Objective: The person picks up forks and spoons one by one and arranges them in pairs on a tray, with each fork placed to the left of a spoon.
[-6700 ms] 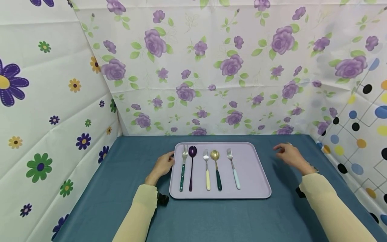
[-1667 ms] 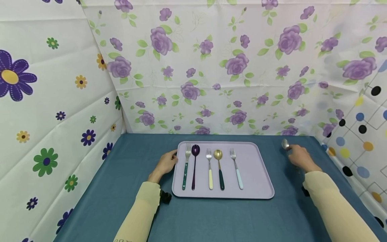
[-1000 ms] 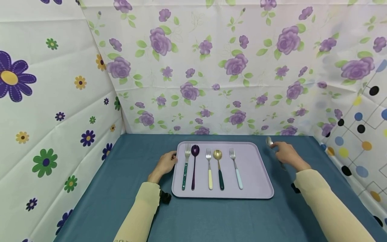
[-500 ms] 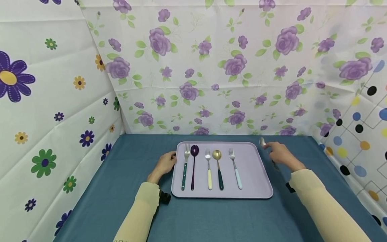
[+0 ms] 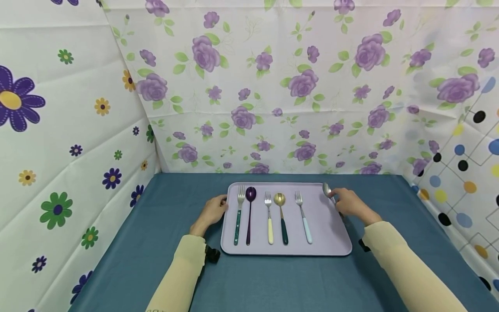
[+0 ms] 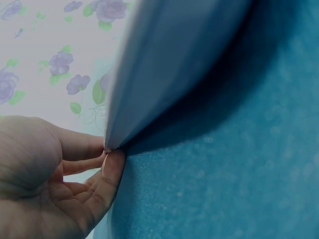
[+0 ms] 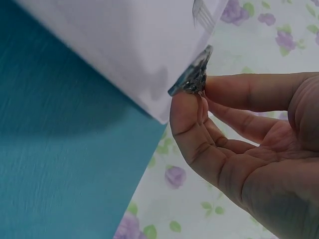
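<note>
My right hand point(image 5: 349, 203) pinches a silver spoon point(image 5: 326, 189) between thumb and fingers over the right edge of the pale lilac tray point(image 5: 327, 238). Its bowl points away from me, and the fingers partly hide its handle. Seen from the right wrist, the spoon point(image 7: 193, 74) is foreshortened near the tray's edge. My left hand point(image 5: 212, 211) is at the tray's left rim; the left wrist view has thumb and finger pinching that rim point(image 6: 115, 134). On the tray lie a green-handled fork point(image 5: 238, 221), purple spoon point(image 5: 249, 212), cream-handled fork point(image 5: 270, 223), gold spoon with dark green handle point(image 5: 282, 216) and light-blue-handled fork point(image 5: 304, 219).
A blue-green cloth point(image 5: 273, 281) covers the table around the tray. Behind stands a purple rose-patterned curtain point(image 5: 273, 95). Patterned sheets close off the left side point(image 5: 78, 182) and the right side point(image 5: 471, 182).
Earlier my right hand was off to the tray's right without the spoon; it then held the spoon and has moved left to the tray. My left hand has stayed at the rim.
</note>
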`<action>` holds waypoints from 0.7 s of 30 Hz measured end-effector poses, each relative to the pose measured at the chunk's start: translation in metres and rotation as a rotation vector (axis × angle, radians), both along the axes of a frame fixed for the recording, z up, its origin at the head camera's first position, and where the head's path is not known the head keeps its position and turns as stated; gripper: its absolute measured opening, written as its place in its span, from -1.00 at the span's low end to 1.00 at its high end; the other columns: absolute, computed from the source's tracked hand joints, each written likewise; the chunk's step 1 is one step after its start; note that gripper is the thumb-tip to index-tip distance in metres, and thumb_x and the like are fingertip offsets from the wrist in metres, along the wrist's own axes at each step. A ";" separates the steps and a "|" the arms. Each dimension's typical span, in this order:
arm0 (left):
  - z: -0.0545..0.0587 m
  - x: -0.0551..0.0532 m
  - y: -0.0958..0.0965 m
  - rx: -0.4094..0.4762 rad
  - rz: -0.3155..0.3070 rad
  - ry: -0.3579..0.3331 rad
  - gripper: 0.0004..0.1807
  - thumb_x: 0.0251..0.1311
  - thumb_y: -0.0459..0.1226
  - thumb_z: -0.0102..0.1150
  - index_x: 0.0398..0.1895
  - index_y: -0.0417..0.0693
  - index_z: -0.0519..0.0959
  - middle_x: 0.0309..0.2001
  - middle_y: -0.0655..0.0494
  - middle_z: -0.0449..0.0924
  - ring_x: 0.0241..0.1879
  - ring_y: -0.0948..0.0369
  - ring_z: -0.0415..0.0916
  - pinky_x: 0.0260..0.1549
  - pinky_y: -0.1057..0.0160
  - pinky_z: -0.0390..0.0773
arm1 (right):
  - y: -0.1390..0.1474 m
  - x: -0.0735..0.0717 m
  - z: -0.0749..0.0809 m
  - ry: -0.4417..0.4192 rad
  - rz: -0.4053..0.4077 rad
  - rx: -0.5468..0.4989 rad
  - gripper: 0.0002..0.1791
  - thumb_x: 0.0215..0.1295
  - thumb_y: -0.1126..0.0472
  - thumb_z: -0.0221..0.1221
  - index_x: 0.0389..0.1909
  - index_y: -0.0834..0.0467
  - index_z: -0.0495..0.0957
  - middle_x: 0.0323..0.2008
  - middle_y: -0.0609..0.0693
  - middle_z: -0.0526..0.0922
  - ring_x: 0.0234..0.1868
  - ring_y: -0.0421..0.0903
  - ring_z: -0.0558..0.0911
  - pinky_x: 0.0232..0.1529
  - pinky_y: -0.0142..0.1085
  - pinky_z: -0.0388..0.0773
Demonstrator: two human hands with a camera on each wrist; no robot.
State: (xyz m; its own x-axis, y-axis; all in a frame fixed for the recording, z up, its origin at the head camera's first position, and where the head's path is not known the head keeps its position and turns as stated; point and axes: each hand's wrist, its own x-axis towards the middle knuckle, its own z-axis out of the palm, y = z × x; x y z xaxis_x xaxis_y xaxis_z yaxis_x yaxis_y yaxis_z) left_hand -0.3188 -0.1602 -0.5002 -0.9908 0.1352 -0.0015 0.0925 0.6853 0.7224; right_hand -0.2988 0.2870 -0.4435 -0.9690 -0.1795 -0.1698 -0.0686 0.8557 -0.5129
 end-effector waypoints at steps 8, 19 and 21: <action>0.000 0.001 0.000 0.001 -0.006 0.004 -0.54 0.52 -0.41 0.03 0.41 -0.39 0.43 -0.15 -0.10 0.58 -0.18 0.07 0.50 -0.13 0.09 0.46 | -0.016 0.006 -0.006 0.017 0.022 0.034 -0.46 0.26 0.57 -0.06 0.27 0.44 0.51 0.05 0.47 0.59 -0.46 -0.02 0.53 -0.45 -0.23 0.43; 0.002 0.001 0.000 -0.006 -0.010 0.000 -0.54 0.53 -0.40 0.03 0.42 -0.37 0.43 -0.21 -0.07 0.56 -0.25 0.09 0.47 -0.19 0.12 0.42 | -0.034 0.009 -0.011 0.003 0.015 0.057 -0.47 0.24 0.57 -0.05 0.24 0.43 0.54 -0.23 0.27 0.67 -0.44 -0.02 0.55 -0.44 -0.22 0.45; 0.002 0.001 0.000 -0.004 -0.009 -0.002 -0.54 0.53 -0.40 0.03 0.42 -0.36 0.43 -0.22 -0.07 0.55 -0.25 0.09 0.47 -0.19 0.12 0.42 | -0.036 0.009 -0.012 0.007 0.013 0.069 -0.47 0.23 0.57 -0.04 0.23 0.42 0.55 -0.25 0.24 0.67 -0.43 -0.02 0.55 -0.43 -0.22 0.46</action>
